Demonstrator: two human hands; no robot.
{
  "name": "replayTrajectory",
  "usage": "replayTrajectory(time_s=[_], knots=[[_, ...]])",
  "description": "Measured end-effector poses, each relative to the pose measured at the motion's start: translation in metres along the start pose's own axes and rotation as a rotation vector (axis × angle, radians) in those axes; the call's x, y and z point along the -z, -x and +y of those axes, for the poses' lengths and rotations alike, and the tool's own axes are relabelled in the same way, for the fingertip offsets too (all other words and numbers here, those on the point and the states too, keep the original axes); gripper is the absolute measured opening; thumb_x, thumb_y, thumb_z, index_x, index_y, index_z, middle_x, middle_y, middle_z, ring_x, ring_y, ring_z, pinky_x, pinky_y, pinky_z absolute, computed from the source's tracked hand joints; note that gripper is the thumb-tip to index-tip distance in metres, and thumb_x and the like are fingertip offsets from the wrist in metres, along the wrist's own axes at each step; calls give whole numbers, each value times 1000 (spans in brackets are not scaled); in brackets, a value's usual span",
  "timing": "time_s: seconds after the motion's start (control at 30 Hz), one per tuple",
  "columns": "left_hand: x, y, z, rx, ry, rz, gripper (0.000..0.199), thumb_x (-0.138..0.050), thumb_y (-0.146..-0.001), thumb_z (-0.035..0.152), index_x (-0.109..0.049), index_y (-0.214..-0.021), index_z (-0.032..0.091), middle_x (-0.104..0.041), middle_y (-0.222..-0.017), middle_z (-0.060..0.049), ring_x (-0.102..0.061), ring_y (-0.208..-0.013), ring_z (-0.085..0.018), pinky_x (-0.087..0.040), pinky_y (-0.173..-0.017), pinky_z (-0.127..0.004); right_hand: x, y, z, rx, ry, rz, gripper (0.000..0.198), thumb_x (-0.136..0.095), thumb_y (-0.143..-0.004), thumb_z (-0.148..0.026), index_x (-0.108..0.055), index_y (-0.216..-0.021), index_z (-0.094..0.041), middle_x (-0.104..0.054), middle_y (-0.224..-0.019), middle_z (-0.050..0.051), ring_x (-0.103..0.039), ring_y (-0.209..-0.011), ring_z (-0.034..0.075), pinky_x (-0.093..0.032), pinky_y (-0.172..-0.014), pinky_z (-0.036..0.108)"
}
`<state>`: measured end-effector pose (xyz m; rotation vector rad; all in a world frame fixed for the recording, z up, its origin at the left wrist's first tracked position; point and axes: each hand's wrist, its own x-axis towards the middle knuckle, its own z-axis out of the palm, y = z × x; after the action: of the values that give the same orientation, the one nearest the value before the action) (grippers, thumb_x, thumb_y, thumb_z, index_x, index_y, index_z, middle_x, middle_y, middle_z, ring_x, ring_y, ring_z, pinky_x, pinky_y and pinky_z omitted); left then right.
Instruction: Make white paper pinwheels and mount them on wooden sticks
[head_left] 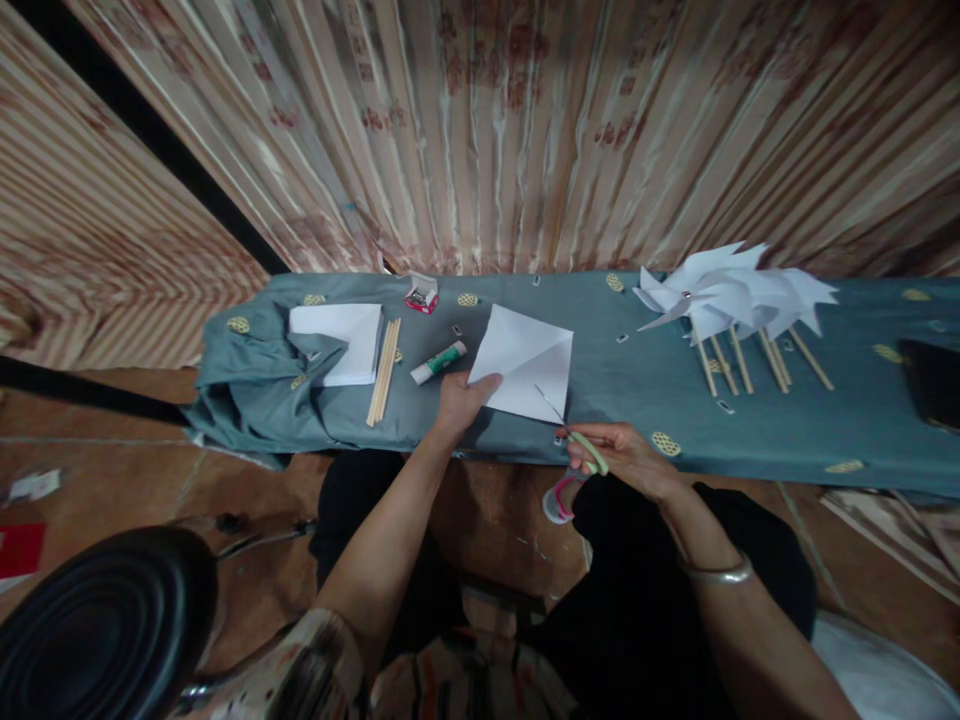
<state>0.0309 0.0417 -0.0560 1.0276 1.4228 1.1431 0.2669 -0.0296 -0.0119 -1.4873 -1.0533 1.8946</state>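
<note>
A square of white paper (523, 355), creased along a diagonal, is pinched at its left edge by my left hand (460, 402), thumb on top. My right hand (619, 455) grips green-handled scissors (589, 450), whose blades meet the paper's lower right corner. Left of the paper lies a green and white glue stick (439, 362). Beyond it rest several wooden sticks (383, 373) and a stack of white paper (360, 345), partly covered by a fold of cloth. A small red box (421, 294) with tiny metal pieces stands behind the glue stick.
Several white paper pinwheels (739, 290) on wooden sticks lie at the right of the cloth-covered table (600, 385). A dark flat object (930, 380) is at the far right. Pleated curtains (525, 130) hang behind. A round black stool (105, 625) stands at lower left.
</note>
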Motion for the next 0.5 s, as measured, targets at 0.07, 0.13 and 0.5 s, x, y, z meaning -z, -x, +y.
replayTrajectory(time_s=[0.07, 0.13, 0.5], knots=[[0, 0, 0, -1, 6, -5, 26, -77, -62, 33, -73, -71, 9, -58, -56, 0, -50, -54, -12, -36, -52, -24, -1, 0, -1, -10, -2, 9, 63, -88, -47, -50, -75, -95, -13, -66, -61, 0, -58, -55, 8, -46, -53, 22], [0, 1, 0, 3, 11, -12, 27, -77, -62, 34, -73, -71, 9, -57, -55, 0, -50, -53, -12, -36, -51, -24, -2, 0, -3, -14, 0, 14, 61, -89, -46, -50, -75, -93, -13, -66, -61, -1, -58, -53, 8, -46, -52, 21], [0, 4, 2, 20, 47, -45, 26, -78, -61, 34, -72, -67, 10, -55, -53, 1, -46, -51, -11, -34, -49, -23, -4, -4, -3, -4, -15, 37, 55, -90, -42, -49, -75, -84, -15, -68, -62, 0, -61, -55, 9, -49, -50, 21]])
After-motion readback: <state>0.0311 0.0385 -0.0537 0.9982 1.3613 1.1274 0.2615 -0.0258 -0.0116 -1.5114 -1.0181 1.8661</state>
